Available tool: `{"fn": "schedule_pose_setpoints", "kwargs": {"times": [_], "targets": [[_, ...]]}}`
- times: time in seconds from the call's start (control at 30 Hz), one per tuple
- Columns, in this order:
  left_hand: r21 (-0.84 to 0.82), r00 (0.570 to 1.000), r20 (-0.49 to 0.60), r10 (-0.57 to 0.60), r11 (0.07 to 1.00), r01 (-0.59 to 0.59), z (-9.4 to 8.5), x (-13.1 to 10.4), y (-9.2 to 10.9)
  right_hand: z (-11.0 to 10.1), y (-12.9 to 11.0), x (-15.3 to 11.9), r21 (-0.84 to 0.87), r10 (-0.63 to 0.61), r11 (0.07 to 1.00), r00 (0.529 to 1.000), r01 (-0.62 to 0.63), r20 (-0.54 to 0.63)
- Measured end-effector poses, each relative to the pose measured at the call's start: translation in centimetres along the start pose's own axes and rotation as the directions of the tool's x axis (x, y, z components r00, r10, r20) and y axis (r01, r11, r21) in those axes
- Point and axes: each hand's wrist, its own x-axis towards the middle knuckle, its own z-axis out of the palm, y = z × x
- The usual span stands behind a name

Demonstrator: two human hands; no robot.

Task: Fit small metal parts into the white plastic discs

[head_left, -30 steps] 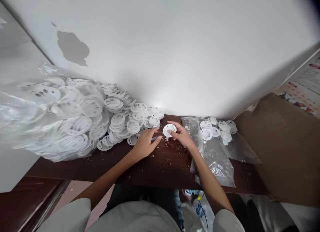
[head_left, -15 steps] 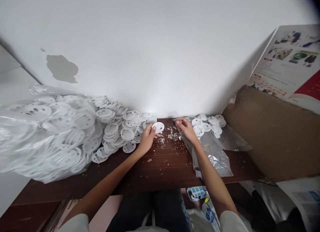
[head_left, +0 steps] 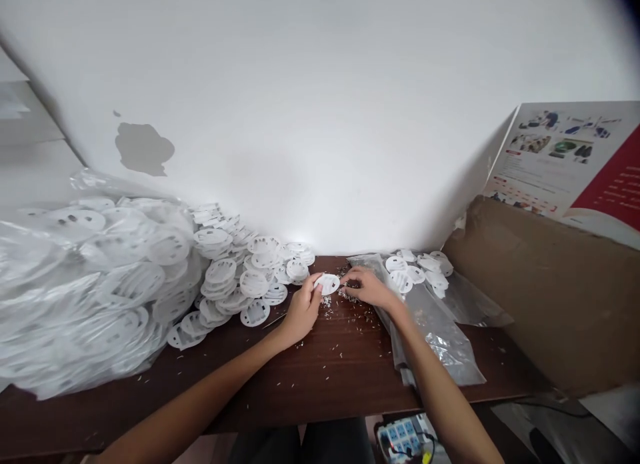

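Observation:
In my left hand [head_left: 301, 312] is a round white plastic disc [head_left: 327, 285] with slots and a small square opening, pinched at its left edge between thumb and fingers. My right hand [head_left: 369, 288] is just right of the disc, its thumb and fingertips drawn together in a pinch; anything between them is too small to make out. Beneath those fingertips lies a small heap of tiny metal pieces [head_left: 356, 300], partly hidden by the hand. Stacks of similar discs [head_left: 254, 284] lie left of my left hand.
A large clear plastic bag full of discs [head_left: 115, 284] stands at the left. On the right, several discs [head_left: 415, 275] lie on flat plastic bags [head_left: 443, 337], beside a cardboard box [head_left: 545, 291]. A power strip [head_left: 403, 437] is below the brown table's [head_left: 300, 404] front edge.
My right hand has come left from the plastic bag's edge to beside the disc. The disc in my left hand has shifted slightly right, and the camera view has tilted up.

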Motion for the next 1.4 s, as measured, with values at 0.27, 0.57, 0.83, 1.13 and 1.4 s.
{"fn": "schedule_pose_setpoints", "kwargs": {"times": [0.27,0.57,0.83,1.13,1.4], "targets": [[-0.291,0.993,-0.068,-0.093,0.954,0.069,0.1,0.6,-0.4,1.2,-0.7,0.3,-0.006,0.005,1.000,0.993,-0.006,-0.121],[-0.299,0.993,-0.055,-0.106,0.951,0.084,0.3,0.2,-0.4,3.3,-4.3,0.3,0.364,0.136,0.930,0.875,0.049,-0.465],[-0.259,0.996,-0.055,-0.073,0.964,0.056,0.3,0.2,-0.5,3.9,-5.5,-0.4,0.090,-0.013,0.994,0.901,0.058,-0.434],[-0.189,0.995,-0.094,-0.015,0.982,-0.003,0.4,0.1,-0.8,4.3,-5.8,-0.5,0.074,-0.019,0.996,0.904,0.056,-0.427],[-0.194,0.995,-0.098,-0.032,0.981,0.012,0.2,-0.1,-0.3,4.5,-6.0,-0.7,0.142,0.013,0.988,0.898,0.056,-0.441]]}}
